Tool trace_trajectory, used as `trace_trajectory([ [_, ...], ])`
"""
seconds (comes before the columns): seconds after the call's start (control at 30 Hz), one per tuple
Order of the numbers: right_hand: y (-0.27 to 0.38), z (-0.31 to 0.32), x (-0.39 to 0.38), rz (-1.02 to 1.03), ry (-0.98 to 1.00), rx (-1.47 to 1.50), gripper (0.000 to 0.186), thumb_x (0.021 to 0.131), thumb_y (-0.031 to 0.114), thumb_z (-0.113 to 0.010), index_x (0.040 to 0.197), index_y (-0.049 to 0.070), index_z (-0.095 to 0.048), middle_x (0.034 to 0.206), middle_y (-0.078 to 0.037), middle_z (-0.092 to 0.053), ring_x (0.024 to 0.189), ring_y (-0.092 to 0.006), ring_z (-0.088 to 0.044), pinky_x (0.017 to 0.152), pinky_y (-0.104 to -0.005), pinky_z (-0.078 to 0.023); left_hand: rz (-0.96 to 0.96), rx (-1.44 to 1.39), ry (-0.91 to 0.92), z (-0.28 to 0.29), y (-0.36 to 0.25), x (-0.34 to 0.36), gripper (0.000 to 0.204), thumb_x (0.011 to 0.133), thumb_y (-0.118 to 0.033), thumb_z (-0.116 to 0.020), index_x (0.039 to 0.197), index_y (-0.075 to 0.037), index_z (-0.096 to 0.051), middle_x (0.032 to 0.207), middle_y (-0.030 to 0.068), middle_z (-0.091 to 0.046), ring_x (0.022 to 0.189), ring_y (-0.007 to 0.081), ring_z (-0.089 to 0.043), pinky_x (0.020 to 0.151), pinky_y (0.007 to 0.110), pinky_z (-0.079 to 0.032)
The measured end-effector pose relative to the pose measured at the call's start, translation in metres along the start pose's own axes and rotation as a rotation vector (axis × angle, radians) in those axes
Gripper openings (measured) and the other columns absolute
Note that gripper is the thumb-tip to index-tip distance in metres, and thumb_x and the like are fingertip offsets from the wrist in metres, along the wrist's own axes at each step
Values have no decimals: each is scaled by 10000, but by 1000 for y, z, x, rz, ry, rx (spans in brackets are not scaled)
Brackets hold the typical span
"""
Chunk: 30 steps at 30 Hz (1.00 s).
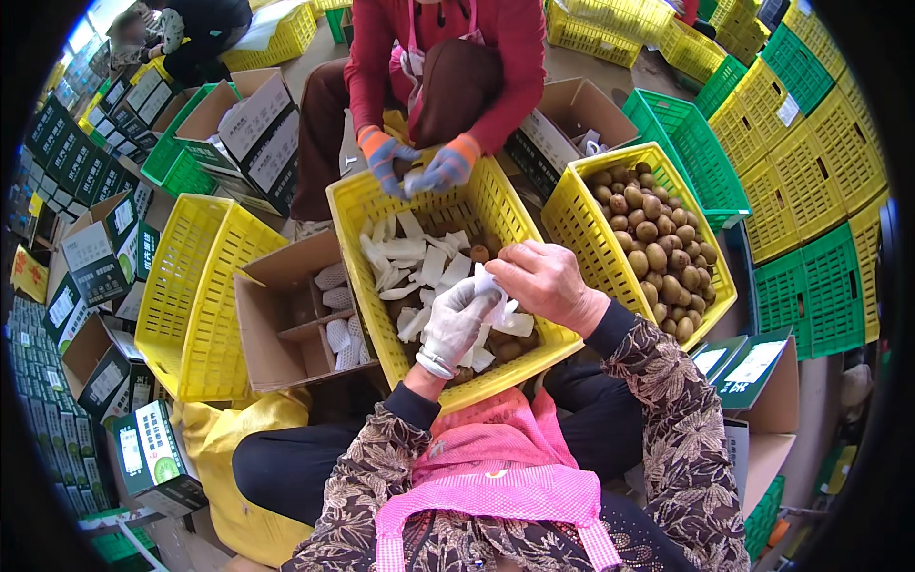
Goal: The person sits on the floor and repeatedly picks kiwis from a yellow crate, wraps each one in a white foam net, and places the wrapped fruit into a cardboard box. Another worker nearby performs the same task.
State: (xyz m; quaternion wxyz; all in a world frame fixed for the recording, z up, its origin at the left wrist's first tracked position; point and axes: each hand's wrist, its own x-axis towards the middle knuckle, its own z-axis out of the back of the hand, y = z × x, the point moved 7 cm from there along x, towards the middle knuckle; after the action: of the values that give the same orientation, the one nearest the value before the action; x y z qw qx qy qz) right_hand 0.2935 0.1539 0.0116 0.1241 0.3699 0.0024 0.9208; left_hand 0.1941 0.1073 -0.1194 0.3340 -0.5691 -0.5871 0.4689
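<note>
Over a yellow crate (340,203) in front of me, both hands meet at a white foam net sleeve (488,283). My left hand (454,329), in a white glove, is closed around its lower side; whether a kiwi is inside I cannot tell. The bare fingertips of my right hand (551,284) pinch the sleeve's upper edge. Flattened white sleeves (405,250) are heaped in the crate, with brown kiwis (512,351) partly showing beneath and beside them. Across the crate, a co-worker's gloved hands (419,164) hold something small and pale.
A yellow crate full of kiwis (658,243) stands to the right. On the left, a divided cardboard box (270,329) holds sleeved fruit (345,341), beside an upright yellow crate (195,296). Green crates (681,143), stacked crates (805,172) and printed cartons (157,458) surround us.
</note>
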Motion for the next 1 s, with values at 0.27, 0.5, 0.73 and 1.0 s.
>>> trace_trajectory([
  [0.27,-36,-15,-10,-335,349,155,122,733,194,-696,777,97,-638,777,-55,-581,701,-262,-617,589,-363,-492,-84,400,23,-1,-15,13,231,855,-97,-658,1078,-34,-667,892,56,-705,788,76,-619,737,253,-504],
  [0.5,-58,-24,-20,-770,525,669,260,744,119,-748,959,25,-637,826,-51,-654,648,-167,-637,562,-292,-509,-224,556,193,-12,-41,51,553,813,-67,-699,1328,-67,-497,984,91,-690,847,144,-653,767,272,-520],
  [0.73,-117,-27,-76,-1285,293,1122,211,793,82,-721,973,-3,-652,826,-82,-696,554,-89,-629,419,-179,-432,88,-23,-58,11,0,115,420,917,-153,-602,1274,46,-505,999,108,-668,838,149,-646,775,256,-516],
  [1.0,-168,-10,-113,-1400,-72,1228,215,847,77,-672,1040,-6,-622,891,-104,-704,592,-110,-664,408,-152,-449,-7,1690,207,8,141,137,360,798,-361,-643,1031,-92,-590,1031,122,-611,952,314,-600,837,450,-445],
])
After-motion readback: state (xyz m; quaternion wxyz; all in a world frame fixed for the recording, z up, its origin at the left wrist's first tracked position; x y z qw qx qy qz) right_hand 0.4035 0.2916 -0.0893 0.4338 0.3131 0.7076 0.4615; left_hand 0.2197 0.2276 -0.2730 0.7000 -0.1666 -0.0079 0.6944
